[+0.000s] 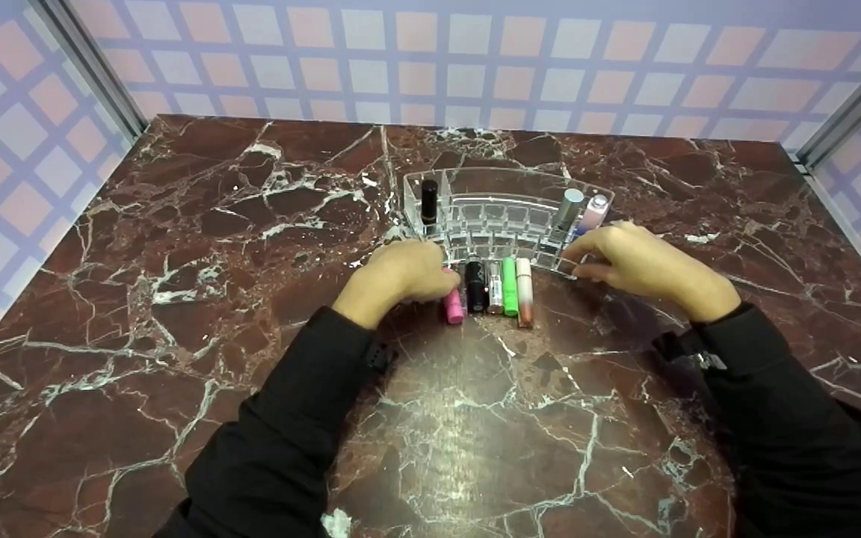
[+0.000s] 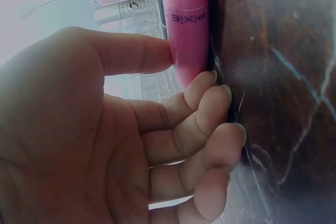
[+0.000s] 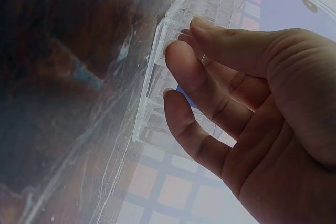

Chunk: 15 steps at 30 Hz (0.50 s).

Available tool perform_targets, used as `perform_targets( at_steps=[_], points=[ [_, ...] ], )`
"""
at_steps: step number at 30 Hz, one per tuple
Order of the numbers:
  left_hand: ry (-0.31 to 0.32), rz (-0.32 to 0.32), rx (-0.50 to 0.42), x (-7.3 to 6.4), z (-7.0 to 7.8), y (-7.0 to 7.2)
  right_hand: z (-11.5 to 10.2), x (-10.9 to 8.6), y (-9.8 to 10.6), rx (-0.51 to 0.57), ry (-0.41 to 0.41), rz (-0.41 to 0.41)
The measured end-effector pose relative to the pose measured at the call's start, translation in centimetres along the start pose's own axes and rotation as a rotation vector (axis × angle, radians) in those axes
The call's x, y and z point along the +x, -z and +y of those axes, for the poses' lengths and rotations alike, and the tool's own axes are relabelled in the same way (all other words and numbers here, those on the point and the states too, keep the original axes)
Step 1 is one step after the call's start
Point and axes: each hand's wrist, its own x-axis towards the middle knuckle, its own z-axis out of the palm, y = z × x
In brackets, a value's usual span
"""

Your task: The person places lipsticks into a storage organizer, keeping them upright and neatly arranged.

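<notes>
A pink lip balm tube marked "Pixie" lies at the left end of a row of cosmetic tubes. My left hand pinches it between thumb and index finger; in the left wrist view the thumb presses the tube's side. Beside it lie a black tube, a clear-and-silver one, a green one and a white-to-orange one. At the right front corner of a clear tiered organizer, my right hand has its fingers loosely bent, holding nothing; whether they touch it is unclear.
Inside the organizer stand a black tube on the left, plus a silver tube and a pale pink tube on the right. Everything is on a dark red marbled table, with checkered panels behind and at the sides.
</notes>
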Motion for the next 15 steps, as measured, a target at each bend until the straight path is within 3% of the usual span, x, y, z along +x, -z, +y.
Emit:
perform_targets(
  at_steps=[10,15],
  points=[
    [0.066,0.005,0.054,0.24,-0.16,-0.11,0.12,0.08,-0.10,-0.015,0.044,0.016],
    [0.070,0.008,0.051,0.30,-0.30,-0.10,0.13,0.07,-0.10,-0.016,0.044,0.019]
  ],
)
